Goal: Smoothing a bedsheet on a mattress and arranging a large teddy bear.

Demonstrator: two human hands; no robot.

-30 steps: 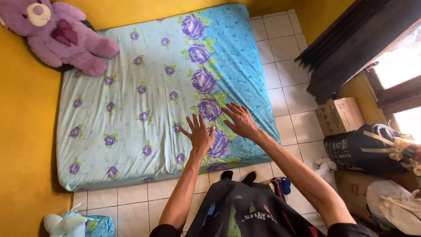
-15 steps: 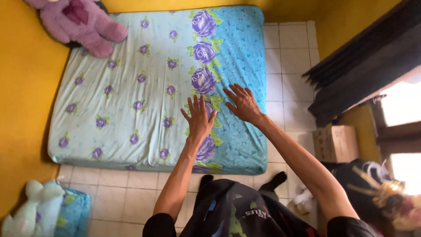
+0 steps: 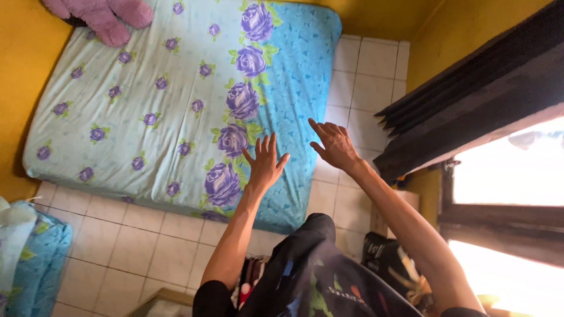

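My left hand [image 3: 264, 161] is stretched out in the air with fingers spread, above the near right part of a mattress [image 3: 117, 100] covered in a light blue sheet with purple roses. My right hand [image 3: 335, 144] is also spread and empty, hovering over the mattress's right edge and the white floor tiles [image 3: 352, 88]. Neither hand touches anything. The legs of a purple plush bear [image 3: 103, 14] lie at the mattress's far left corner.
Yellow walls enclose the mattress at left and back. A dark curtain [image 3: 482, 100] hangs by a bright window [image 3: 511, 176] on the right. A folded blue floral bundle [image 3: 29, 258] lies on the floor at lower left. Bags [image 3: 388, 258] sit near my right side.
The view has swung right and tilted, so the mattress has slid leftwards and the bear is nearly out of frame. Both hands stay raised and spread, now nearer the mattress's right edge.
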